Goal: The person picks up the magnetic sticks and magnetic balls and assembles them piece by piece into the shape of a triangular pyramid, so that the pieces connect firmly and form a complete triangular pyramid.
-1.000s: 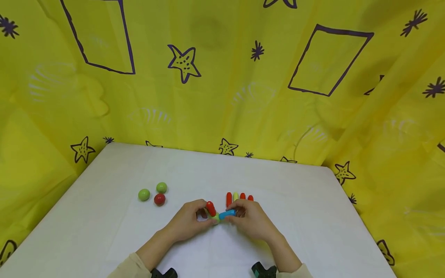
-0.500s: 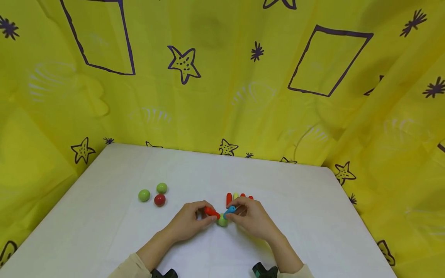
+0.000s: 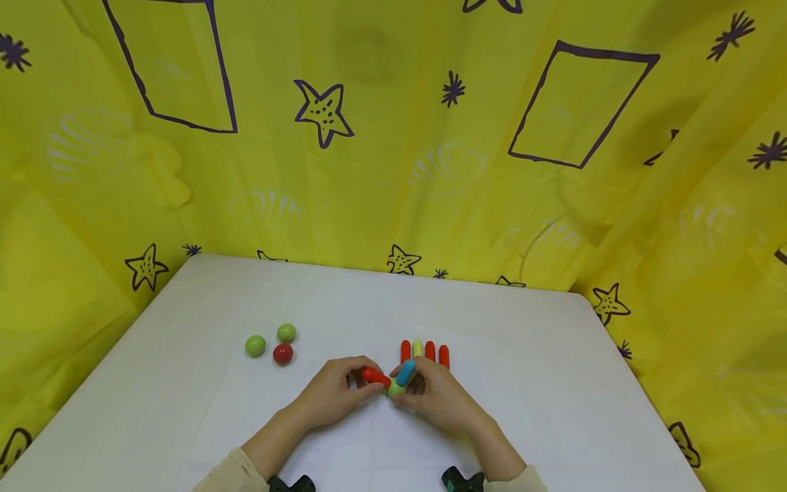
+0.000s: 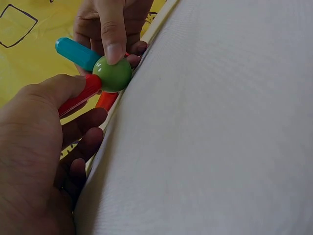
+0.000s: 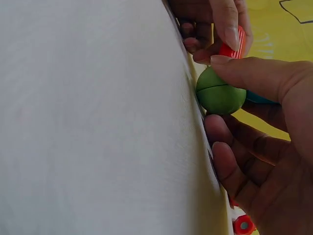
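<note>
A green ball (image 3: 395,388) (image 4: 112,74) (image 5: 220,92) has a red stick (image 3: 375,376) (image 4: 80,95) (image 5: 232,45) and a blue stick (image 3: 405,373) (image 4: 77,53) joined to it. The left hand (image 3: 337,391) (image 4: 36,142) pinches the red stick between thumb and fingers. With thumb and fingers the right hand (image 3: 443,398) (image 5: 274,132) grips the green ball; its thumb lies on the ball's surface in both wrist views. In the head view the blue stick points up and to the right. A second red piece (image 4: 106,100) shows below the ball in the left wrist view.
Two green balls (image 3: 255,345) (image 3: 286,333) and a red ball (image 3: 283,353) lie on the white table (image 3: 344,301), left of the hands. Behind the right hand, several red sticks (image 3: 430,351) and a yellow-green stick (image 3: 418,348) stand in a row. Yellow cloth (image 3: 381,198) hangs beyond the table.
The right hand has shifted from the blue stick to the green ball. The blue stick has swung more upright, and the red one, upright earlier, now leans left. The ball has moved slightly right.
</note>
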`<state>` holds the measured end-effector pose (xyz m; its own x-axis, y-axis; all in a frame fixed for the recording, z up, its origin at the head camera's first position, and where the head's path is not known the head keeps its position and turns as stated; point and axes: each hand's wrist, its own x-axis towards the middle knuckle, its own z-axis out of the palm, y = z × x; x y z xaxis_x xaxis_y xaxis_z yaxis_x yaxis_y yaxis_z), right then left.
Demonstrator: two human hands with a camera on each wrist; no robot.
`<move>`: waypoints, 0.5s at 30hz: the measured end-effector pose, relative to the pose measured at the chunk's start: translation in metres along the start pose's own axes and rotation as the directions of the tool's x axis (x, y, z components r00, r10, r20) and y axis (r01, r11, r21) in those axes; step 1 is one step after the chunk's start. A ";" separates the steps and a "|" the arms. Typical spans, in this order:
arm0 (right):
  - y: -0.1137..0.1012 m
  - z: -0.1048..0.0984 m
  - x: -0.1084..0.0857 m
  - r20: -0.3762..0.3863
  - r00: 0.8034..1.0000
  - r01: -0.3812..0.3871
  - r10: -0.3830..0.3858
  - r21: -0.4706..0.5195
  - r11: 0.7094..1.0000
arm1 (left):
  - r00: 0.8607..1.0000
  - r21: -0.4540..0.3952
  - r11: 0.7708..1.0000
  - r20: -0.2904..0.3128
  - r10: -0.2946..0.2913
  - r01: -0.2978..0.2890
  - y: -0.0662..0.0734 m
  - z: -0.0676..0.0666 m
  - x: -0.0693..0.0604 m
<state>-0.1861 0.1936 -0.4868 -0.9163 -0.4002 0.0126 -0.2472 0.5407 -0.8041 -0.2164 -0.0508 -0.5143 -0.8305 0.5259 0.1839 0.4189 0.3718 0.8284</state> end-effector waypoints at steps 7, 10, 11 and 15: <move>0.007 0.002 0.001 -0.020 1.000 -0.002 0.003 0.039 0.999 | 1.000 0.011 1.000 0.001 -0.018 0.018 0.000 0.000 0.001; 0.010 0.003 0.001 -0.028 1.000 -0.011 0.013 0.065 0.998 | 1.000 0.009 1.000 -0.006 -0.022 0.022 0.001 0.000 0.001; 0.011 0.003 0.001 -0.031 0.999 -0.017 0.019 0.071 0.997 | 1.000 0.010 1.000 -0.006 -0.022 0.022 0.001 -0.001 0.001; 0.015 0.004 0.001 -0.037 0.999 -0.032 0.035 0.086 0.996 | 1.000 0.019 1.000 -0.008 -0.018 0.018 0.002 -0.003 0.001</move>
<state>-0.1897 0.1978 -0.5010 -0.9355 -0.3533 0.0059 -0.1896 0.4878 -0.8521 -0.2168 -0.0516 -0.5109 -0.8410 0.5126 0.1733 0.4105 0.3958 0.8215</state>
